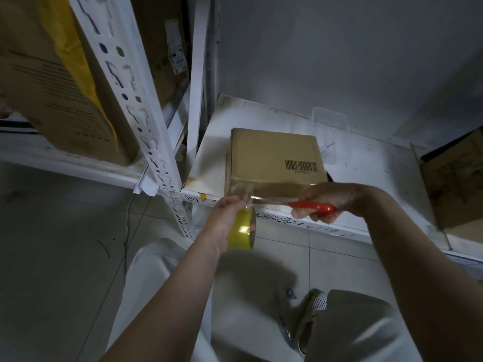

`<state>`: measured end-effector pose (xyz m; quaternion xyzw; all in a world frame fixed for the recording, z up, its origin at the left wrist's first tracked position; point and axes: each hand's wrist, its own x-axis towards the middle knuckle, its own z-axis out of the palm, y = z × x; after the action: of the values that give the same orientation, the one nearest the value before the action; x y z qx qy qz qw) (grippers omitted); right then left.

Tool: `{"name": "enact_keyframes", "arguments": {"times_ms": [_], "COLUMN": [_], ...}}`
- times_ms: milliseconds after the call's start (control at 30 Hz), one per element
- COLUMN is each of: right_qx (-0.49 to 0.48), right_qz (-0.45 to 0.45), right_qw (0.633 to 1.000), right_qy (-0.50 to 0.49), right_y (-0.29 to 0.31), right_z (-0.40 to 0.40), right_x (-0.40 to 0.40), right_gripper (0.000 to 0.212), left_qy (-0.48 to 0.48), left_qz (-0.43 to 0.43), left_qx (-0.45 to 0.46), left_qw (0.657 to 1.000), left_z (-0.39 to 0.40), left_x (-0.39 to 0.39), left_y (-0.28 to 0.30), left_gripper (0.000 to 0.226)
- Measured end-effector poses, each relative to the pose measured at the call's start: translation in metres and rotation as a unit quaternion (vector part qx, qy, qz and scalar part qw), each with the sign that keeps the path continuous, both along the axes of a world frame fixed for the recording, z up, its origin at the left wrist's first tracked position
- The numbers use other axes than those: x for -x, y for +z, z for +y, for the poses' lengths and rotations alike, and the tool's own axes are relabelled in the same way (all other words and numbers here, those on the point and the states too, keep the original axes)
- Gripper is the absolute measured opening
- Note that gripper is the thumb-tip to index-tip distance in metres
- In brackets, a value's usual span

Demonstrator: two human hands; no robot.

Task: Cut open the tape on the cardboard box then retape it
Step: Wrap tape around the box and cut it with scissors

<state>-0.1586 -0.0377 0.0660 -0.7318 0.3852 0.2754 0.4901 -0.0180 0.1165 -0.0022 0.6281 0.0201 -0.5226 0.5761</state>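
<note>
A small cardboard box (271, 155) with a barcode label lies on the white shelf (209, 152), close to its front edge. My left hand (226, 215) holds a yellowish tape roll (241, 229) just below the box's front left corner. A clear strip of tape (241, 192) runs from the roll up onto the box's front face. My right hand (329, 199) grips red-handled scissors (311, 206), whose blades point left and reach the strip next to my left fingers.
A clear plastic container (330, 131) stands behind the box. A brown open carton (454, 178) sits at the shelf's right end. A white slotted upright (136, 105) and a large box (52, 82) rise on the left. Grey tiled floor and my knees lie below.
</note>
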Motion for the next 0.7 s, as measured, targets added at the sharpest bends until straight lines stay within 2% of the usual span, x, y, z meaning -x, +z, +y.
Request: {"name": "enact_keyframes", "arguments": {"times_ms": [67, 133, 267, 400, 500, 633, 700], "right_qx": [0.013, 0.004, 0.014, 0.033, 0.043, 0.074, 0.094], "right_qz": [0.047, 0.042, 0.034, 0.027, 0.023, 0.016, 0.003], "right_qw": [0.999, 0.999, 0.999, 0.999, 0.999, 0.997, 0.995], "right_qy": [-0.012, -0.032, -0.030, -0.016, -0.008, 0.012, 0.020], "right_y": [-0.012, -0.017, -0.017, -0.018, -0.019, -0.019, -0.020], "right_z": [0.003, 0.005, 0.007, 0.009, 0.010, 0.009, 0.008], "right_x": [-0.006, -0.014, -0.024, -0.034, -0.042, -0.047, -0.047], "right_gripper": [0.029, 0.032, 0.037, 0.031, 0.028, 0.042, 0.043], "left_qy": [-0.001, -0.001, -0.002, -0.029, -0.040, -0.052, -0.055], "left_qz": [-0.023, -0.034, -0.042, -0.061, -0.065, -0.074, -0.075], "left_qx": [-0.005, 0.000, 0.011, 0.001, 0.006, 0.003, 0.002], "left_qw": [1.000, 0.999, 0.999, 0.998, 0.997, 0.996, 0.996], "left_z": [0.002, 0.003, 0.002, 0.003, 0.004, 0.004, 0.003], "left_x": [-0.001, -0.002, -0.004, -0.007, -0.010, -0.014, -0.016], "left_y": [-0.002, -0.003, -0.003, -0.005, -0.006, -0.008, -0.011], "left_gripper": [0.009, 0.002, 0.011, 0.003, 0.010, 0.013, 0.013]}}
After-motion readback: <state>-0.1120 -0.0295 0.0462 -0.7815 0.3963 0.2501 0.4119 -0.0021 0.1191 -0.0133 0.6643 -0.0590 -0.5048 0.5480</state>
